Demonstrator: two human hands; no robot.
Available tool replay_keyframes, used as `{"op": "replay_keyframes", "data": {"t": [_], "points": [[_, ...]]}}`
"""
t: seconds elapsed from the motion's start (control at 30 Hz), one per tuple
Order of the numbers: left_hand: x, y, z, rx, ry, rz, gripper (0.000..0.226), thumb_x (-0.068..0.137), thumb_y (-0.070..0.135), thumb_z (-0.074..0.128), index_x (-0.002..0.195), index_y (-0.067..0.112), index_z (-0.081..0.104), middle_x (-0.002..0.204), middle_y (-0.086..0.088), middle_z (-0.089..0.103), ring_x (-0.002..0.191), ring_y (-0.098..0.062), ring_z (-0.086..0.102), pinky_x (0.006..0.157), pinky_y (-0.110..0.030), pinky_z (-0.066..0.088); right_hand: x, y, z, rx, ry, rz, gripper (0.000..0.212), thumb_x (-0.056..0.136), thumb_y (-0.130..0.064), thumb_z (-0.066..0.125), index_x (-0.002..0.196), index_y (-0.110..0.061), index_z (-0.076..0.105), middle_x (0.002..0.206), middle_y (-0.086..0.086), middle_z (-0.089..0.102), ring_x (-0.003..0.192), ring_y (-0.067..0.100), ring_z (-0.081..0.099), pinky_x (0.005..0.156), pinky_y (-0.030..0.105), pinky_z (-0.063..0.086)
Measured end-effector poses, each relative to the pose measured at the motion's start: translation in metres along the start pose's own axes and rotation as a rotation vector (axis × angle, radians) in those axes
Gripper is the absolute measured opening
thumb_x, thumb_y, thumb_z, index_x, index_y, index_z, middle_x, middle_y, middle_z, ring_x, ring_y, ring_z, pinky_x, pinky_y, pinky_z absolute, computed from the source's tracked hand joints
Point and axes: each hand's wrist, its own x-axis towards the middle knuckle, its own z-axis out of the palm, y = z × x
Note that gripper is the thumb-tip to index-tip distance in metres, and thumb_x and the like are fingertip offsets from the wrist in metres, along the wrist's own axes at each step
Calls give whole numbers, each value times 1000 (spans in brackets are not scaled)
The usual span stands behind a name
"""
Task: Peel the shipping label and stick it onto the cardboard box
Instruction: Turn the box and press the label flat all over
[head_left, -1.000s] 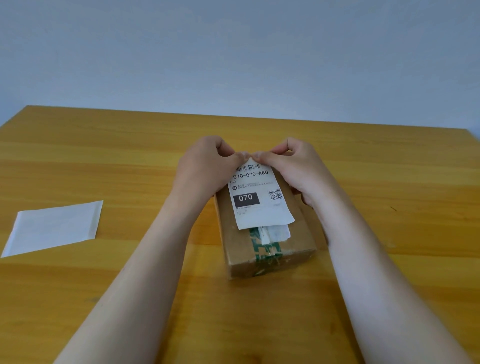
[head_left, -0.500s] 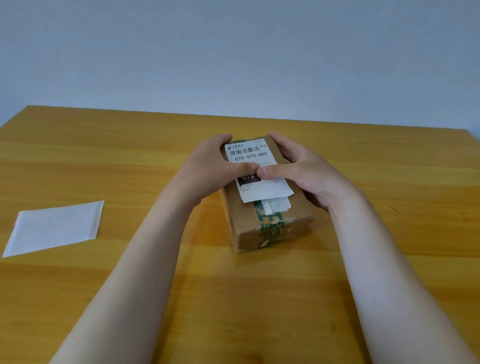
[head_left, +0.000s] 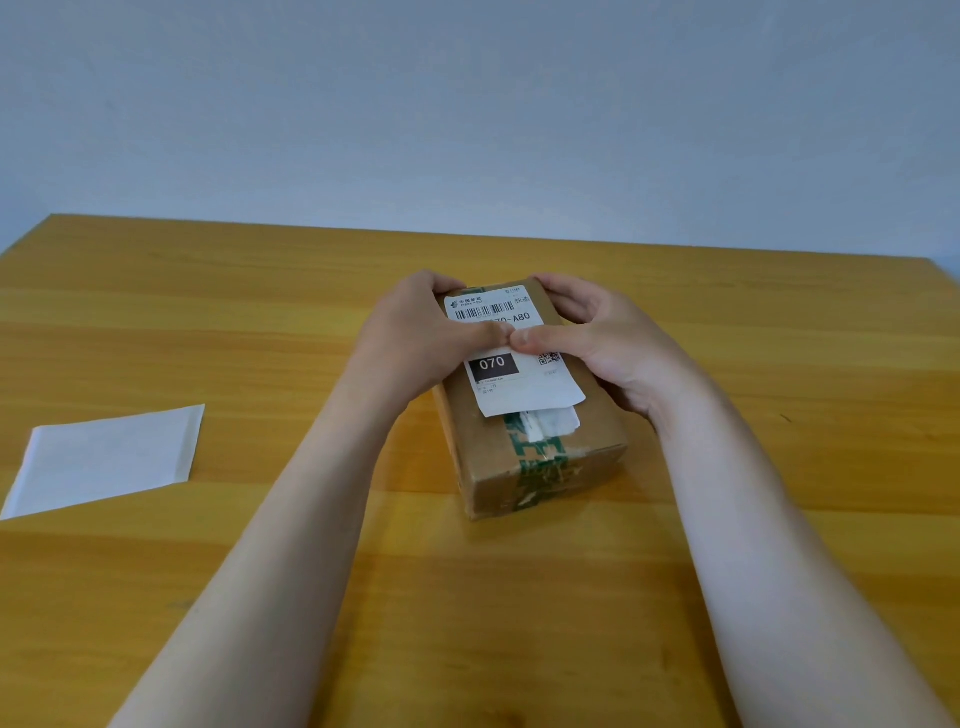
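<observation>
Both thumbs — left hand (head_left: 415, 338), right hand (head_left: 608, 343) — are pressing the white printed shipping label (head_left: 511, 353) onto the brown cardboard box (head_left: 540, 441); uneven smoothing risks wrinkles.

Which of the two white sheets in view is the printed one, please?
The shipping label on top of the cardboard box carries a barcode and "070"; the paper sheet lying at the table's left looks blank.

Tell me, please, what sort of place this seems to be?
Probably a plain desk used for packing parcels, though the room is hard to tell: a bare wooden table against a blank wall, a taped box with a label, and a peeled backing sheet.
</observation>
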Motion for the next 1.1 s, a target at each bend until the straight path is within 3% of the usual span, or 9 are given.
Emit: {"op": "replay_keyframes", "data": {"t": [0.3, 0.5, 0.6, 0.73, 0.87, 1.03, 1.1], "points": [[0, -1, 0, 78, 37, -62, 57, 73, 57, 83, 116, 26, 64, 103, 6, 74, 94, -16, 73, 84, -45, 63, -1, -3, 4, -17, 49, 18, 57, 76, -17, 93, 128, -20, 69, 115, -5, 81, 97, 17, 80, 86, 41, 64], [0, 0, 1, 61, 44, -81, 48, 69, 59, 83, 98, 26, 65, 97, 5, 72, 91, -20, 72, 79, -48, 63, -2, -7, 7, -56, 87, 48, 44, 76, -22, 93, 116, -20, 75, 103, -6, 83, 87, 13, 81, 63, 27, 58], [-1, 1, 2, 83, 52, -74, 40, 76, 56, 81, 93, 24, 65, 90, 6, 73, 86, -17, 71, 72, -41, 60, -3, -8, 8, -84, 128, 66, 36, 76, -28, 92, 107, -21, 77, 94, -6, 83, 74, 8, 77, 56, 23, 54], [-2, 4, 3, 86, 43, -85, 39, 77, 57, 80, 88, 24, 63, 88, 5, 73, 83, -17, 69, 67, -37, 56, -5, -11, 9, -98, 148, 86, 31, 76, -31, 93, 102, -21, 79, 89, -3, 83, 70, 10, 76, 57, 27, 56], [-3, 5, 3, 93, 34, -99, 43, 77, 61, 79, 83, 23, 60, 80, 5, 71, 75, -16, 66, 58, -30, 41, -5, -12, 11, -78, 190, 95, 24, 78, -29, 91, 96, -17, 79, 77, -3, 80, 58, 13, 72, 52, 27, 54], [-3, 6, 5, 144, 39, -84, 45, 79, 62, 77, 78, 23, 54, 80, 5, 70, 74, -17, 63, 57, -31, 39, -6, -12, 14, -73, 217, 81, 13, 83, -27, 88, 88, -18, 79, 73, -7, 78, 50, 10, 67, 47, 22, 50], [-2, 4, 6, 126, 65, -68, 44, 80, 63, 76, 80, 23, 56, 82, 6, 70, 78, -18, 67, 61, -36, 49, -6, -14, 16, -69, 203, 61, 16, 86, -30, 85, 97, -19, 80, 80, -6, 79, 57, 8, 69, 53, 24, 52]]}}
